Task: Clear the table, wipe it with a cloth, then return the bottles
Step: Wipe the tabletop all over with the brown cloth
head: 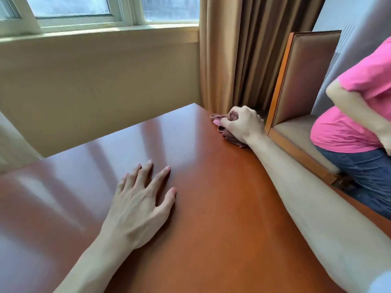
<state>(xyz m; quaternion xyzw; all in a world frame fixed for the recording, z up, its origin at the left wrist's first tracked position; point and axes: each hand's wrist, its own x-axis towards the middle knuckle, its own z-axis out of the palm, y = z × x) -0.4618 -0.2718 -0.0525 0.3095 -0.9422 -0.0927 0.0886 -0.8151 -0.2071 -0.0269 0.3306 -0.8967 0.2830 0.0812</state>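
Observation:
A glossy reddish-brown wooden table (211, 208) fills the lower part of the view. My right hand (243, 123) reaches to its far right edge and grips a bunched brownish-pink cloth (227, 135) that lies on the tabletop there. My left hand (139, 199) lies flat on the middle of the table, fingers straight and spread, holding nothing. No bottles are in view.
A wooden chair with a padded back (302, 81) stands close against the table's right side. A person in a pink shirt and jeans (359, 123) sits on it. Beige curtains (243, 56) hang behind, and a window (84, 9) and wall lie beyond the table's far edge.

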